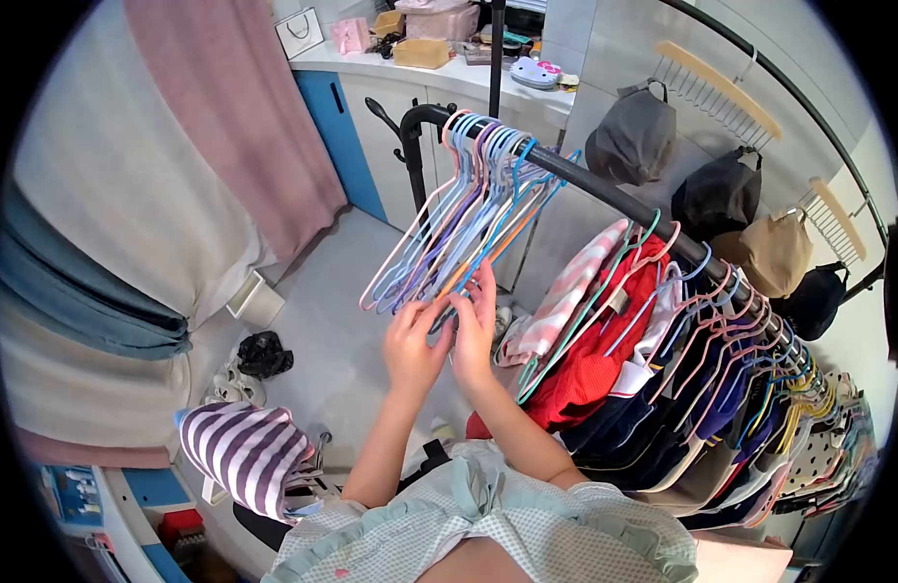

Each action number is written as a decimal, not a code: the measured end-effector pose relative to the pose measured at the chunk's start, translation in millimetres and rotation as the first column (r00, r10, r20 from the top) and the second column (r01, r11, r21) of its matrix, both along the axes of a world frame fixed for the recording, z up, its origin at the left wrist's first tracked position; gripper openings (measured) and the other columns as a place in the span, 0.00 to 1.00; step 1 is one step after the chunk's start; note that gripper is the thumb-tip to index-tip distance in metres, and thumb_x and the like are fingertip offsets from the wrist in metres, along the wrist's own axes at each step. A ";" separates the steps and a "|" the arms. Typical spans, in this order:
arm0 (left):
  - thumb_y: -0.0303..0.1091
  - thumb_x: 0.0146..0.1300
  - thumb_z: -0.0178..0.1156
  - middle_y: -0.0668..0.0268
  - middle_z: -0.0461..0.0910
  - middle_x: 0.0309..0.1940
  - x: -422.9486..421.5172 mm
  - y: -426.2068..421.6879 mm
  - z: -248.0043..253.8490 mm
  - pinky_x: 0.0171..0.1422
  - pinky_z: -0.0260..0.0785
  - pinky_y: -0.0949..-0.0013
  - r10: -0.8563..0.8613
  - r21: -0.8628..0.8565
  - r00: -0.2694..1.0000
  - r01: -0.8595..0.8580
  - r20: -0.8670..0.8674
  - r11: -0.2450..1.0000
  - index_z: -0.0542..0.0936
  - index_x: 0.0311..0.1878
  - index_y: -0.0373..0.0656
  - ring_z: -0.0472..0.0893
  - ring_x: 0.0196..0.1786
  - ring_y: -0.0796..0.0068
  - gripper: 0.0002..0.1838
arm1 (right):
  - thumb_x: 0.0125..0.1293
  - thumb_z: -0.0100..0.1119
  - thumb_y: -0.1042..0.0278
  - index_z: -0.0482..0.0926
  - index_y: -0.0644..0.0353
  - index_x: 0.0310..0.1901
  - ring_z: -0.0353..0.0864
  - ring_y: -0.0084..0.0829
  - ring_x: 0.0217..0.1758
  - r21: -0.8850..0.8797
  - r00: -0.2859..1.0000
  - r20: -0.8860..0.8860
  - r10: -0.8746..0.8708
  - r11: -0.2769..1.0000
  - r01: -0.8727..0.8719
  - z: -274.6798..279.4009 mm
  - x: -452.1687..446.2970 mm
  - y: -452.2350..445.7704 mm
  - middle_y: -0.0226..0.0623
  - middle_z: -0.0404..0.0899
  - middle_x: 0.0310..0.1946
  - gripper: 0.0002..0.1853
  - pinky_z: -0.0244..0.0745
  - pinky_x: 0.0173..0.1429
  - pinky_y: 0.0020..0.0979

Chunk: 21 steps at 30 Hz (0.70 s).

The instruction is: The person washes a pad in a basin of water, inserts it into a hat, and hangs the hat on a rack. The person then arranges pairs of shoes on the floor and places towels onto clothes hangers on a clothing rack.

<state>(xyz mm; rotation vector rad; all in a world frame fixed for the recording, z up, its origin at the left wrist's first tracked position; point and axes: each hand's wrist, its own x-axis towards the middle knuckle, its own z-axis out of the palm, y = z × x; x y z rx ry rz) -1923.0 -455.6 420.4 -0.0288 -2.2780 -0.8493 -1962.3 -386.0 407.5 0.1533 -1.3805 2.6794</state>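
Several plastic clothes hangers (pixel 449 228) in pink, purple, blue, white and orange hang close together from the black clothes rail (pixel 590 182). No clothes are on them. At their lower ends, my left hand (pixel 417 348) has its fingers curled against the bottom bars. My right hand (pixel 475 335) is just beside it, its fingers closed around the lower corner of the blue and orange hangers. The two hands nearly touch, and the exact grip of the fingertips is partly hidden.
Farther along the rail hang many garments, including a red top (pixel 590 374) and dark clothes (pixel 653 418). Caps (pixel 634 134) hang on the wall. A striped cloth (pixel 250 452) lies at lower left, near a white bin (pixel 256 299) and a black bag (pixel 264 356). Curtains (pixel 99 175) cover the left side.
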 end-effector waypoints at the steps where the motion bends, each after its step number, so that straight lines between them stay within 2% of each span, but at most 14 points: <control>1: 0.28 0.48 0.63 0.65 0.74 0.31 -0.6 0.2 1.1 0.37 0.68 0.64 -0.005 0.005 1.000 0.005 0.003 1.000 0.81 0.41 0.44 0.76 0.34 0.64 0.13 | 0.58 0.48 0.79 0.51 0.57 0.67 0.60 0.26 0.56 -0.003 1.000 0.003 -0.004 1.000 0.004 -0.6 -0.8 0.3 0.35 0.57 0.57 0.34 0.60 0.57 0.26; 5: 0.24 0.52 0.59 0.61 0.74 0.31 -1.9 2.4 7.6 0.35 0.66 0.65 -0.046 0.000 0.998 0.046 0.048 0.999 0.79 0.42 0.39 0.74 0.32 0.62 0.12 | 0.59 0.47 0.78 0.53 0.58 0.67 0.61 0.26 0.55 -0.003 1.000 0.009 -0.021 1.000 0.021 3.0 -0.1 4.8 0.35 0.58 0.56 0.32 0.60 0.56 0.26; 8: 0.25 0.55 0.56 0.61 0.73 0.30 -7.9 3.0 3.5 0.36 0.67 0.63 -0.059 -0.013 0.998 0.059 -0.020 0.998 0.77 0.41 0.38 0.75 0.33 0.60 0.09 | 0.60 0.46 0.77 0.54 0.58 0.66 0.61 0.25 0.54 -0.048 1.000 -0.007 0.006 0.999 -0.006 15.4 4.3 7.7 0.34 0.60 0.54 0.31 0.60 0.57 0.26; 11: 0.25 0.59 0.51 0.59 0.73 0.30 -6.2 4.7 6.4 0.38 0.66 0.65 -0.137 0.147 0.990 0.131 0.035 0.980 0.74 0.39 0.36 0.74 0.34 0.60 0.07 | 0.61 0.45 0.77 0.54 0.58 0.67 0.62 0.26 0.54 -0.080 0.998 -0.050 0.034 0.996 -0.038 20.6 9.0 9.8 0.35 0.60 0.55 0.31 0.60 0.57 0.26; 12: 0.25 0.60 0.50 0.59 0.73 0.30 -5.1 3.3 6.4 0.38 0.66 0.67 -0.176 0.248 0.983 0.158 0.052 0.956 0.74 0.40 0.35 0.74 0.34 0.62 0.07 | 0.61 0.45 0.77 0.53 0.57 0.67 0.62 0.27 0.54 -0.084 0.997 -0.068 0.042 0.995 -0.047 21.4 10.6 10.5 0.36 0.60 0.56 0.31 0.60 0.57 0.26; 15: 0.26 0.63 0.47 0.62 0.72 0.31 3.8 -7.7 6.8 0.40 0.65 0.71 -0.291 0.517 0.955 0.218 0.064 0.828 0.74 0.40 0.35 0.73 0.35 0.70 0.08 | 0.61 0.44 0.77 0.49 0.57 0.69 0.63 0.28 0.56 0.035 0.982 -0.141 0.130 0.991 -0.126 23.1 16.5 18.5 0.38 0.57 0.60 0.33 0.60 0.57 0.28; 17: 0.26 0.65 0.46 0.64 0.71 0.32 13.3 -15.5 9.2 0.41 0.64 0.73 -0.355 0.654 0.934 0.246 0.037 0.716 0.74 0.40 0.34 0.71 0.35 0.75 0.08 | 0.61 0.44 0.77 0.47 0.57 0.69 0.62 0.29 0.58 0.041 0.975 -0.176 0.132 0.991 -0.127 28.7 22.2 20.9 0.40 0.55 0.62 0.34 0.60 0.57 0.30; 18: 0.27 0.65 0.46 0.66 0.71 0.33 18.6 -20.6 9.6 0.42 0.64 0.75 -0.343 0.612 0.939 0.265 0.010 0.745 0.74 0.41 0.33 0.70 0.36 0.79 0.09 | 0.61 0.44 0.77 0.45 0.57 0.69 0.62 0.30 0.59 0.045 0.972 -0.195 0.134 0.991 -0.128 32.4 25.4 22.7 0.40 0.55 0.63 0.35 0.60 0.58 0.30; 21: 0.28 0.65 0.47 0.66 0.71 0.34 42.6 -30.5 16.4 0.42 0.63 0.75 -0.359 0.616 0.933 0.274 0.016 0.739 0.75 0.40 0.34 0.70 0.35 0.78 0.09 | 0.62 0.45 0.76 0.43 0.56 0.70 0.61 0.31 0.62 -0.028 0.967 -0.200 0.157 0.986 -0.166 43.8 34.0 32.4 0.41 0.55 0.63 0.36 0.59 0.60 0.32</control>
